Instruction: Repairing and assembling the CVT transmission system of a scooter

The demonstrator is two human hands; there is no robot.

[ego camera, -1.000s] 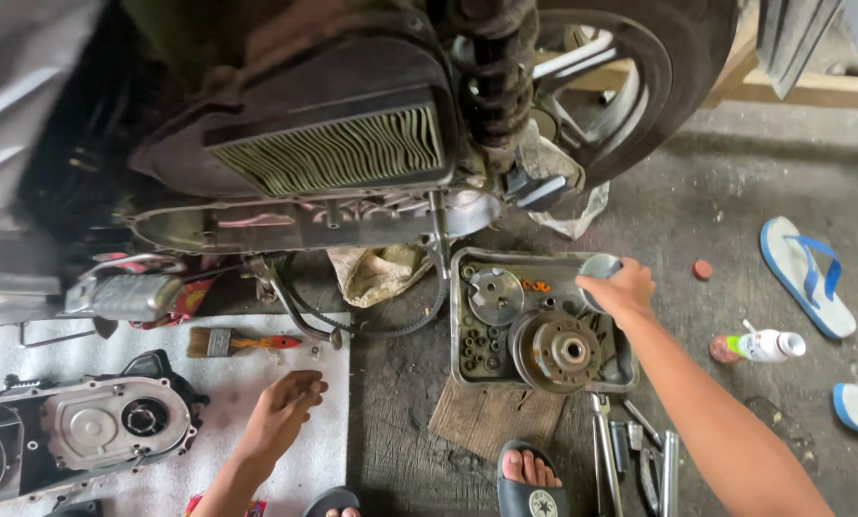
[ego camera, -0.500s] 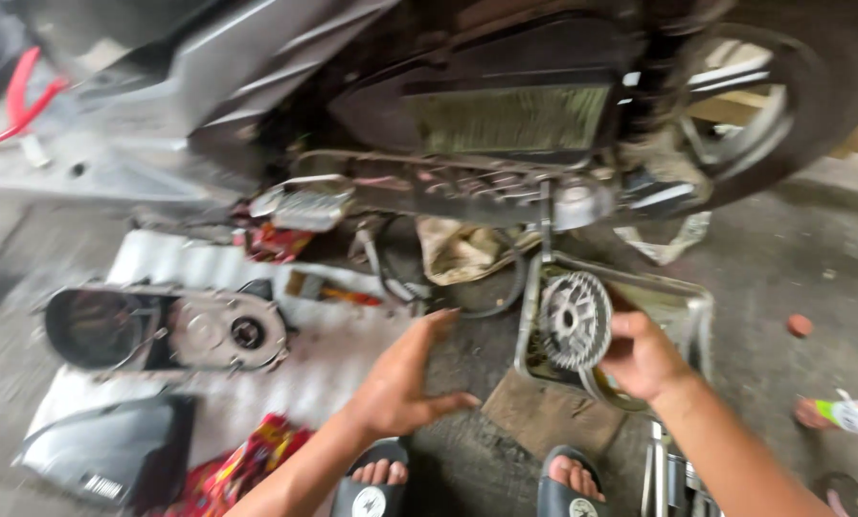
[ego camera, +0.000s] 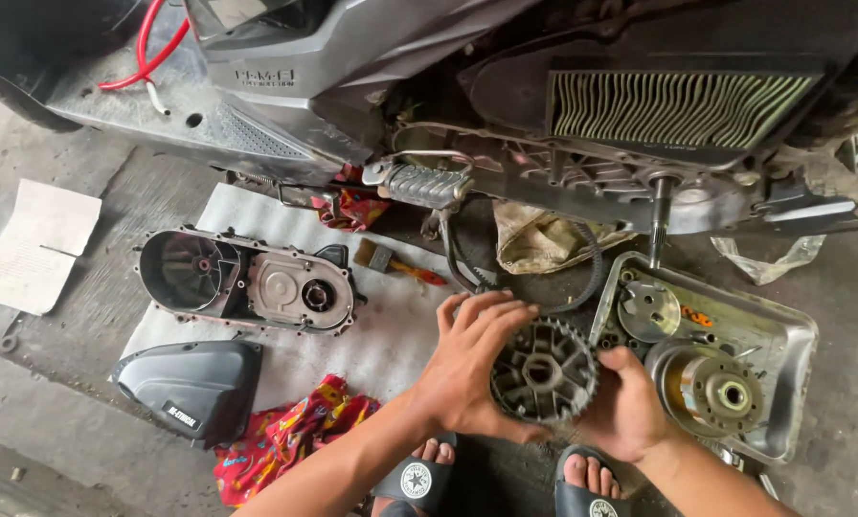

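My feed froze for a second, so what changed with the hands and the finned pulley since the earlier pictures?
The right hand lifted the finned pulley out of the metal tray and brought it leftward in front of the person. The left hand, free before, came off the white mat and now grips the pulley too. The engine cover and clutch drum stayed put.

Head camera, steep downward view, close over floor (ego camera: 84, 421), facing scooter (ego camera: 352, 86)
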